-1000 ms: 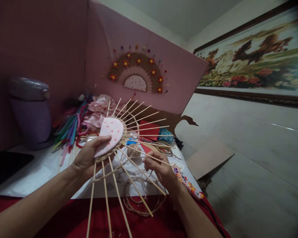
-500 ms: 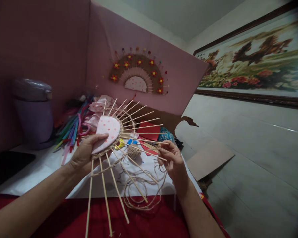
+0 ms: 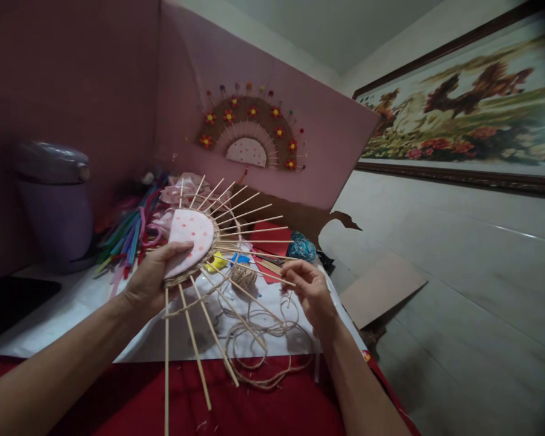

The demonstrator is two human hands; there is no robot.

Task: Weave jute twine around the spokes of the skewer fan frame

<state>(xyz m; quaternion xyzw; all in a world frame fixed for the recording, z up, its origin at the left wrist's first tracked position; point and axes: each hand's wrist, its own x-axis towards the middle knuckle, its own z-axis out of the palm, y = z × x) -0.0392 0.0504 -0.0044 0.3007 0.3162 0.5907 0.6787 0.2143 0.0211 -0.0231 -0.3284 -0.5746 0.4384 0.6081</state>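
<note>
One stick fan [image 3: 194,233] extends rightward from clamped left grip [image 3: 151,275]; right grip [image 3: 312,292] pinches a stick tip [image 3: 291,283]

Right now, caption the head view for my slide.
Left hand holding a polka-dot half-disc with radiating sticks, right hand at the stick ends.

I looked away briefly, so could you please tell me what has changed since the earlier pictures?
The left hand and the spoked half-round piece it grips have shifted slightly left, uncovering more of a yellow item. The right hand has moved right and slightly up. The left hand's grip, the pinned arch and the purple container are unchanged.
</note>
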